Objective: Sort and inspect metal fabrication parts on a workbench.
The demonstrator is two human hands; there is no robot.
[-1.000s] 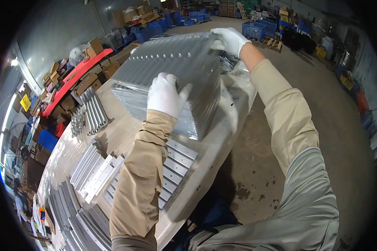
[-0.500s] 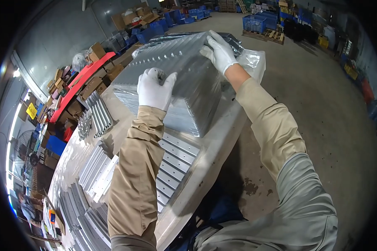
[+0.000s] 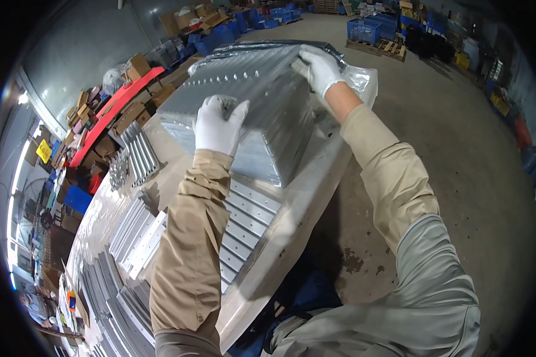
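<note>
A block-like stack of grey ribbed panels (image 3: 226, 92), wrapped in clear plastic film (image 3: 267, 156), sits on the table in front of me. Both my hands wear white gloves. My left hand (image 3: 219, 126) rests at the stack's near top edge, fingers curled and thumb apart; what they hold, if anything, is hidden. At the far right top corner, my right hand (image 3: 323, 70) has its fingers bent around the edge and closed on the film there. Its fingertips are partly hidden.
Flat silver metal strips (image 3: 244, 217) with holes lie on the table (image 3: 292, 223) nearer me. Left are more metal profiles (image 3: 110, 297) and several round tubes (image 3: 140, 156). A red-topped bench (image 3: 110, 116) with boxes stands beyond. Blue crates (image 3: 363, 31) stand on a pallet far off.
My right hand has shifted slightly right and down at the corner, and its fingers are more bent. My left hand has barely moved, keeping its curled shape.
</note>
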